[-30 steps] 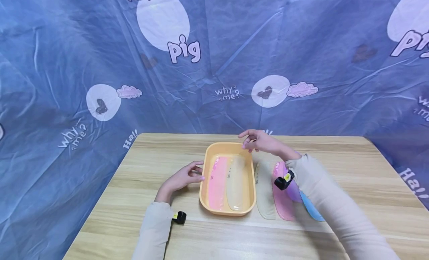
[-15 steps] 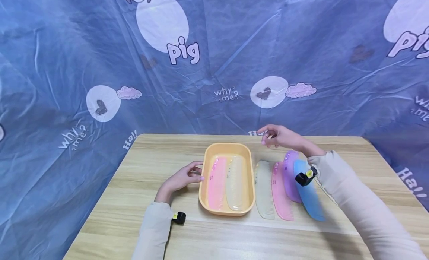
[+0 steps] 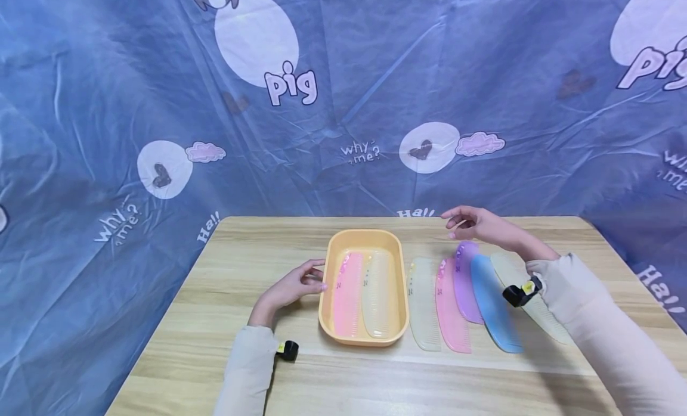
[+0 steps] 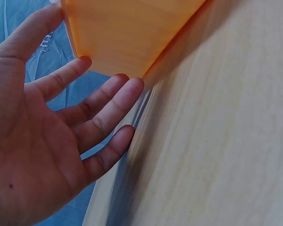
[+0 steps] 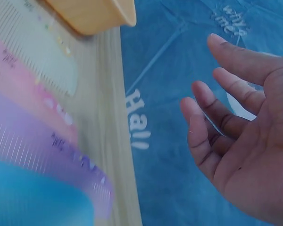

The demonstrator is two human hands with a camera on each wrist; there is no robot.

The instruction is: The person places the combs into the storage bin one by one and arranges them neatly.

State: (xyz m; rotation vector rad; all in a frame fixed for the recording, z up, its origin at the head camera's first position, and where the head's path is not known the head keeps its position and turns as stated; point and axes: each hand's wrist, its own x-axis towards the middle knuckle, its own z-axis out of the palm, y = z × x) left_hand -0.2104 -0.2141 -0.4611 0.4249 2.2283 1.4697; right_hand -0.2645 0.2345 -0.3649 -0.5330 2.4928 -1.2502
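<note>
A yellow-orange plastic tray [image 3: 365, 239] holds a pink comb [image 3: 347, 300] and a cream comb [image 3: 377, 300], side by side. My left hand [image 3: 290, 286] is at the tray's left side, thumb and fingertips against its wall, fingers relaxed. Right of the tray lies a row of combs: pale green [image 3: 424, 312], pink [image 3: 452, 314], purple [image 3: 466, 285], blue [image 3: 495, 309] and a pale yellowish one [image 3: 548, 320], partly covered by the right wrist. Above the far ends of the purple and blue combs hovers my right hand [image 3: 483, 226], loosely curled, with nothing in it.
Everything stands on a light wood-grain table [image 3: 333, 380]. A blue printed cloth [image 3: 343, 106] hangs behind the table's far edge. Black wrist cameras [image 3: 288, 350] sit at both sleeves; the right sleeve [image 3: 596, 320] crosses over the rightmost comb.
My right hand has moved right, from the tray's far right corner to above the purple and blue combs, uncovering the comb row. The left hand and the tray stay in place.
</note>
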